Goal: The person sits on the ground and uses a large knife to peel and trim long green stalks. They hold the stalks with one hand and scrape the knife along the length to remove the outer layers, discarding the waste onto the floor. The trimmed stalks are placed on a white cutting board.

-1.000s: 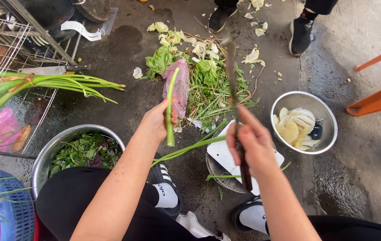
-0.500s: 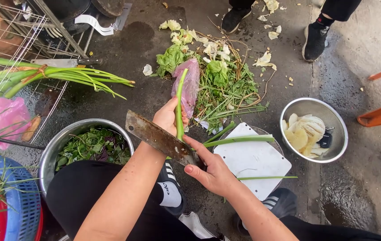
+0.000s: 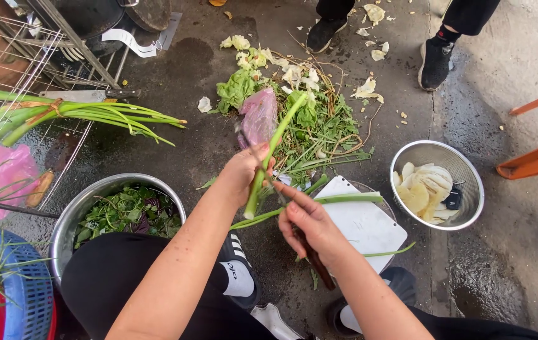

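While closed: left hand (image 3: 244, 171) round green stalk (image 3: 270, 154), right hand (image 3: 310, 220) round knife (image 3: 307, 249).

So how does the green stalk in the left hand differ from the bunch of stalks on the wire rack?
The green stalk is single, bare and held tilted above the ground in the left hand, with the right hand working a knife at it. The bunch of stalks lies flat on the wire rack, tied together, with its thin leaves attached. Both are long and green.
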